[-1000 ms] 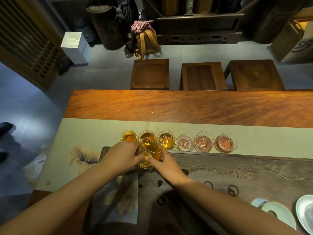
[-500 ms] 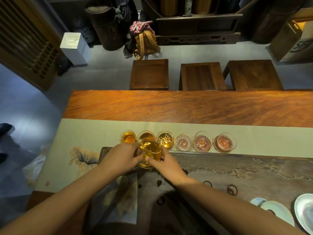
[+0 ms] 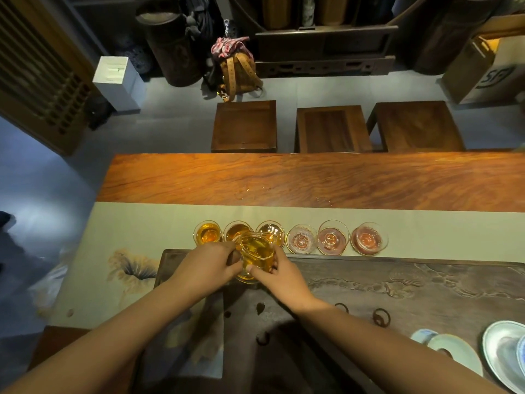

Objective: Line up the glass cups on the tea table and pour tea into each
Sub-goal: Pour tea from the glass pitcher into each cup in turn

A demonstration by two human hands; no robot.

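From the head camera, six small glass cups stand in a row on the pale runner (image 3: 136, 223) of the tea table (image 3: 312, 180), just beyond the dark carved tea tray (image 3: 397, 282). The three on the left, the first cup (image 3: 208, 233), second cup (image 3: 234, 231) and third cup (image 3: 272, 230), hold amber tea, while the fourth cup (image 3: 301, 239), fifth cup (image 3: 333, 237) and sixth cup (image 3: 368, 238) look unfilled. A glass pitcher (image 3: 257, 253) of amber tea sits tipped near the second and third cups. It is thin, rigid and breakable, probably slick when wet and possibly warm, and its liquid adds weight that shifts as it tilts; the sides are the sensible place to hold it, as happens here. The left hand (image 3: 206, 267) wraps the pitcher's left side with curled fingers, and the right hand (image 3: 279, 275) pinches its right side with thumb and fingertips. Both forearms reach in from the lower corners and meet at the pitcher, with the wrists roughly level. Whether tea is flowing cannot be told.
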